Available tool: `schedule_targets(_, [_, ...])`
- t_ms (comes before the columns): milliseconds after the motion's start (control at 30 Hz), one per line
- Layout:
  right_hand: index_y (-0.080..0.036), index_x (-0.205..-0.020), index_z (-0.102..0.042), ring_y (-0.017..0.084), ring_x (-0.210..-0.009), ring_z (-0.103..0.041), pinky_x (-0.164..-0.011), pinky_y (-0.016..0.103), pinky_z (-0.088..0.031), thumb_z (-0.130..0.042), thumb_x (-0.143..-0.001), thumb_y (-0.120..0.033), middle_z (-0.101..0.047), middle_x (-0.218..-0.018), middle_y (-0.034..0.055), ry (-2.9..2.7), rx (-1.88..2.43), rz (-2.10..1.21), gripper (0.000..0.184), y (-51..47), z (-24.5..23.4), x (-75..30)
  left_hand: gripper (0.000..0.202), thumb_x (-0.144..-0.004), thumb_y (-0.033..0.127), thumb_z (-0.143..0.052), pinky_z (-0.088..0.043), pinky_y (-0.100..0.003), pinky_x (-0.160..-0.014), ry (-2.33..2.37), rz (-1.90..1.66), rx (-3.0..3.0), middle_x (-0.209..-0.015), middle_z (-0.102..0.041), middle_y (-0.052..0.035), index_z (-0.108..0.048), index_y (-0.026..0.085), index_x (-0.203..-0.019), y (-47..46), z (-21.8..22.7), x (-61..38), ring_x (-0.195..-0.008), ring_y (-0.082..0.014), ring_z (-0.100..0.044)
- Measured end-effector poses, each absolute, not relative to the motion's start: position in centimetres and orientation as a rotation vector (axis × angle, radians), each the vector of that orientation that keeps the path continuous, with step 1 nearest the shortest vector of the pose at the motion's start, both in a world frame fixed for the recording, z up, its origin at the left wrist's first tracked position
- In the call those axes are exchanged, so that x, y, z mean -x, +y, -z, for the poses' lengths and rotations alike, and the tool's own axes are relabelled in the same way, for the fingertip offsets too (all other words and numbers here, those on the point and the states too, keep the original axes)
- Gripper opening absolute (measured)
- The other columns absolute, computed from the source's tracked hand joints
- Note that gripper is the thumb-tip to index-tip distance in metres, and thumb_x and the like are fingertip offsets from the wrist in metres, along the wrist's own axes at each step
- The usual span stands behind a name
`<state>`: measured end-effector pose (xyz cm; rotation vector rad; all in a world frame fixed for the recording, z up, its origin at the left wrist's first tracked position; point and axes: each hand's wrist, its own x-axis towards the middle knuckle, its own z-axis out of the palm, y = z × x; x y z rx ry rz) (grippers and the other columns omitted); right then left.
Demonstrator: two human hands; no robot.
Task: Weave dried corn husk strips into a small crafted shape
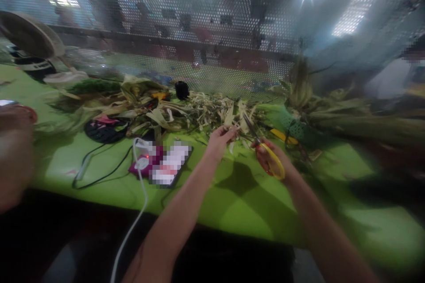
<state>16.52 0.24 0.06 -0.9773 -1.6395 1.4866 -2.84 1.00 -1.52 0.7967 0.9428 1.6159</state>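
Note:
My left hand (221,138) is closed in a pinch on a pale dried corn husk (232,117) near the middle of the green table (245,208). Just to its right, my right hand (270,152) grips a pair of scissors (274,163) with yellow and red handles. The blades point up and to the left, close to the husk; whether they touch it I cannot tell. Beyond both hands lies a heap of cut husk scraps (202,110).
A phone (172,163), a purple pouch (156,159) and a white cable (141,212) lie left of my arms. Behind them are a black corded item (104,129) and more husks (139,86). A green mesh basket (290,121) stands right. Another person's hand (15,141) shows far left.

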Motion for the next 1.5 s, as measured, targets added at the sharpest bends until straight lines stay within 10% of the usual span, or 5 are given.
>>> schedule_targets(300, [-0.021, -0.091, -0.066, 0.019, -0.066, -0.059, -0.056, 0.026, -0.039, -0.074, -0.072, -0.044, -0.068, -0.077, 0.0059, -2.094, 1.430, -0.521, 0.031, 3.8, 1.3, -20.1, 0.021, -0.066, 0.021, -0.071, -0.047, -0.025, -0.066, 0.893, -1.676, -0.609, -0.076, -0.065, -0.0017, -0.065, 0.016, -0.085, 1.4, 1.1, 4.9, -0.067, -0.0114, -0.061])
schedule_targets(600, [-0.024, -0.098, -0.074, 0.022, -0.079, -0.064, -0.068, 0.029, -0.043, -0.069, -0.070, -0.025, -0.074, -0.090, 0.0027, -2.597, 1.151, -0.791, 0.029, 1.9, 0.2, -19.5, 0.030, -0.065, 0.021, -0.075, -0.047, -0.024, -0.070, 0.853, -1.680, -0.732, -0.074, -0.061, 0.0013, -0.066, 0.016, -0.093, 1.1, 0.8, 4.8, -0.068, -0.0095, -0.058])
schedule_targets(967, [-0.021, -0.100, -0.069, 0.023, -0.091, -0.062, -0.083, 0.036, -0.045, -0.061, -0.086, -0.042, -0.070, -0.099, 0.0072, -2.028, 1.118, -0.462, 0.026, 2.0, 0.3, -18.2, 0.031, -0.065, 0.021, -0.079, -0.047, -0.026, -0.077, 0.924, -1.491, -0.973, -0.079, -0.065, -0.0006, -0.065, 0.014, -0.092, 0.8, 1.3, 1.8, -0.072, -0.0102, -0.059])
schedule_targets(1500, [-0.020, -0.084, -0.064, 0.022, -0.080, -0.055, -0.072, 0.033, -0.041, -0.061, -0.086, -0.029, -0.064, -0.082, 0.0057, -2.073, 1.011, -0.324, 0.009, 1.1, 0.8, -16.8, 0.035, -0.063, 0.022, -0.082, -0.047, -0.027, -0.077, 0.811, -1.390, -0.824, -0.081, -0.064, -0.0017, -0.063, 0.015, -0.091, -0.1, 1.3, 0.3, -0.075, -0.0111, -0.060])
